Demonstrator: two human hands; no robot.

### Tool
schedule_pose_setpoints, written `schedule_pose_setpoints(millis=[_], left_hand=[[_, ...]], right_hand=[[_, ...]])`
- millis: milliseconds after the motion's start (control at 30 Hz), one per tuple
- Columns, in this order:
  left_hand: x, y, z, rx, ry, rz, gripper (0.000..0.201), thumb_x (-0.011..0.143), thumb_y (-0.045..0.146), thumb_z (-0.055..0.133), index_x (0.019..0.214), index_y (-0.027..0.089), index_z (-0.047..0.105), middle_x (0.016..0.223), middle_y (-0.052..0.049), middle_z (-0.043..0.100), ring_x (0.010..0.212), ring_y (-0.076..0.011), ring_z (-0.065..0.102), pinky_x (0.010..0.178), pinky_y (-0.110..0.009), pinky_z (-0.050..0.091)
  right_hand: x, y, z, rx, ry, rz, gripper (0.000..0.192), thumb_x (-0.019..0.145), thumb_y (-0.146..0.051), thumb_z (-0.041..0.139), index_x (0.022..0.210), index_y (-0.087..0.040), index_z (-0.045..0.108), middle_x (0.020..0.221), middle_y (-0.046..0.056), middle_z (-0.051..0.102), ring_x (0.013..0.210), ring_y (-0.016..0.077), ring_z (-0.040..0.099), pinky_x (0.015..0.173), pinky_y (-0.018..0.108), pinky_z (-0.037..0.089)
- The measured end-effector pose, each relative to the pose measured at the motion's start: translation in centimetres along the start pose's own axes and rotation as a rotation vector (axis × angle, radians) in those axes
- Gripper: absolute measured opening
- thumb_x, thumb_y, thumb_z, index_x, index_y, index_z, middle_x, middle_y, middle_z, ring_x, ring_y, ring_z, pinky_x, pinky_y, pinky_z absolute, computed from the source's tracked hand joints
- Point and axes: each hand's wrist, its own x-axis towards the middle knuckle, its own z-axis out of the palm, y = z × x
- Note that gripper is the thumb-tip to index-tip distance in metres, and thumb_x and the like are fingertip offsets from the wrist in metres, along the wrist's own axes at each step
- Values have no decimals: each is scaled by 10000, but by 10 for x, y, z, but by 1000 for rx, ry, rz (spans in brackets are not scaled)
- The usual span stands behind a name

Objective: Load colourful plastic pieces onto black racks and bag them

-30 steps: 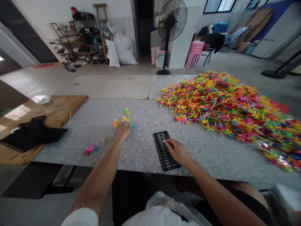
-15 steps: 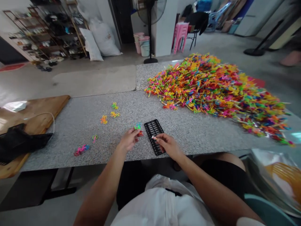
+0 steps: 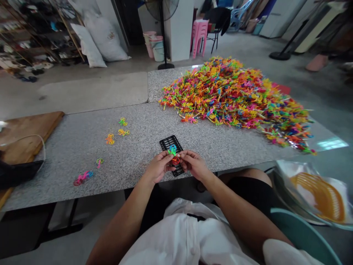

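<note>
Both hands meet over the near edge of the granite table [image 3: 82, 147]. The left hand [image 3: 158, 168] has its fingers curled in, the tips pinching a small cluster of plastic pieces [image 3: 173, 154], green and blue on top with an orange-red ring below. The right hand [image 3: 194, 165] closes on the same cluster from the other side, fingertips pressed to it. How many pieces make up the cluster, and whether they are joined, is too small to tell.

Beneath the hands lies a black grid tray [image 3: 171, 144]; its near end is covered by the fingers, so only the far half shows. Whether the cluster touches the tray cannot be made out.

To the left on the table lie a few loose pieces: yellow and orange ones [image 3: 117, 134], a small green one [image 3: 99, 161] and a pink-and-blue bunch [image 3: 82, 177]. A large heap of coloured pieces [image 3: 234, 95] fills the far right of the table, well apart from the hands; single shapes in it blur together.

At the left edge a wooden board [image 3: 24, 129] and a dark crate [image 3: 16, 173] are cut off by the frame. At the lower right an orange sieve [image 3: 320, 197] sits inside a clear bag, partly cropped. A white sack [image 3: 106, 36] bears a small mark that cannot be read. No other writing is legible.
</note>
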Motion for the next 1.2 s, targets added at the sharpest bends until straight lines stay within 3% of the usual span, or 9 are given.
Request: schedule_pose_setpoints(millis=[467, 667, 933, 1067, 1200], left_hand=[[-4, -2, 14, -89, -9, -104, 142, 867, 195, 838, 936, 138, 727, 834, -48, 766, 671, -121, 719, 594, -214, 637], [-10, 4, 12, 36, -25, -81, 208, 862, 248, 861, 968, 140, 718, 889, -92, 791, 731, -164, 752, 598, -238, 635], [-3, -5, 10, 305, 94, 28, 272, 849, 355, 881, 869, 151, 701, 796, -58, 740, 685, -159, 714, 600, -264, 630], [5, -3, 3, 408, 103, 108, 374, 865, 510, 831, 896, 163, 698, 807, -36, 721, 712, -155, 696, 626, -282, 635], [16, 8, -16, 605, 67, 198, 463, 888, 623, 757, 1019, 180, 722, 911, -51, 754, 823, -194, 729, 689, -319, 643]], right_hand=[[-10, 4, -13, -133, 23, -184, 404, 805, -554, 900, 1036, -244, 780, 828, -9, 759, 677, 144, 697, 713, 309, 601], [-19, -11, -17, -359, -8, -249, 375, 884, -571, 827, 1079, -253, 786, 838, 13, 776, 732, 190, 737, 769, 369, 629], [-15, -25, -28, -950, -131, -546, 240, 1048, -364, 621, 1164, -254, 800, 1119, 85, 807, 1027, 236, 749, 988, 410, 592], [-4, -15, -38, -1067, -157, -557, 266, 1076, -316, 595, 1261, -247, 773, 1166, 81, 803, 1021, 214, 750, 945, 353, 584], [15, -7, -40, -1171, -134, -527, 204, 1040, -290, 661, 1166, -235, 812, 1048, 72, 776, 932, 197, 717, 886, 320, 559]])
